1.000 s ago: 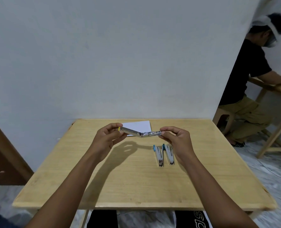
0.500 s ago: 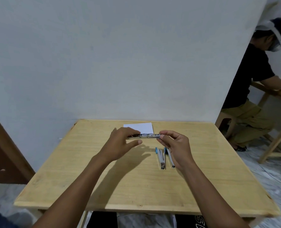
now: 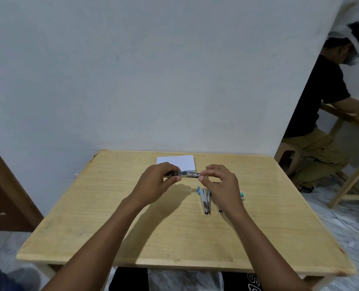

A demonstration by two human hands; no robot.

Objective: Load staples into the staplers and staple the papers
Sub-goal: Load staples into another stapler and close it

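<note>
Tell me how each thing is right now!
Held stapler: in the air, level, between both hands.
Left hand: grips its left end.
Right hand: pinches its right end.
Other staplers: lying on table, untouched.
Paper: flat on table.
Staple box: on table; open or shut unclear.

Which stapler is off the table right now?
The held stapler, gripped between the left hand and right hand near the paper. The other two staplers lie side by side on the table.
</note>
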